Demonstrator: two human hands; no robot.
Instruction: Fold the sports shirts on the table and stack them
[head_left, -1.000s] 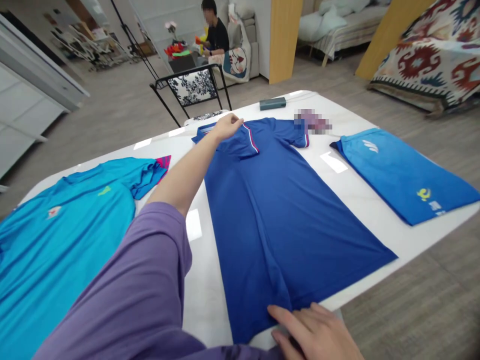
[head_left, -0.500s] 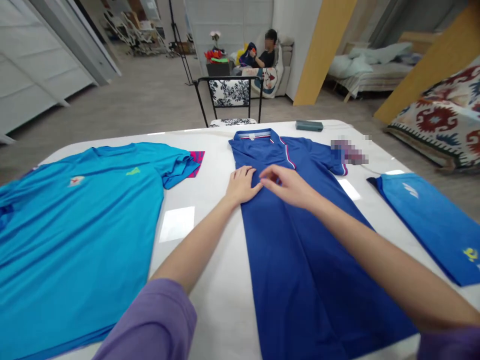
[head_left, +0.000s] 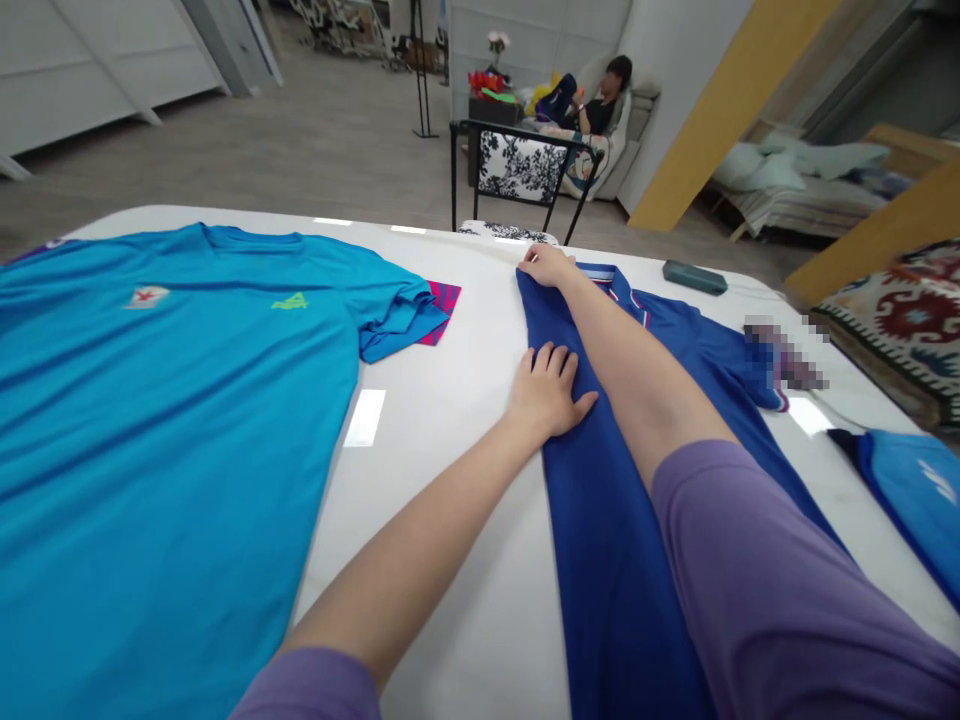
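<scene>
Lays left hand (head_left: 546, 390) palm down at the centre of the frame, over the left edge of the dark blue shirt (head_left: 600, 560), with the fingers a little apart and the thumb stretched out onto the cloth. Reaches right hand (head_left: 549, 265) to the shirt's upper left corner, just above the centre, beside the collar (head_left: 600, 272), with the fingers bent over the corner. Cannot tell whether the fingers close on the cloth or only touch it.

From collar to lower edge of the frame, runs as a long dark blue strip right of centre, partly behind the right arm. Toward the right of the frame, ends in a sleeve (head_left: 739, 365) trimmed white and red, touching or overlapping a pixelated object (head_left: 795, 362); cannot tell which.

Fills the left of the frame with a cyan shirt (head_left: 187, 430), spread out flat, well apart from both hands. Beside its sleeve, shows a pink and purple patterned cloth (head_left: 445, 305).

At the upper right part of the white desk (head_left: 442, 560), holds a grey-green case (head_left: 695, 277); at the right edge, a blue garment (head_left: 904, 480), cut off by the frame.
</scene>
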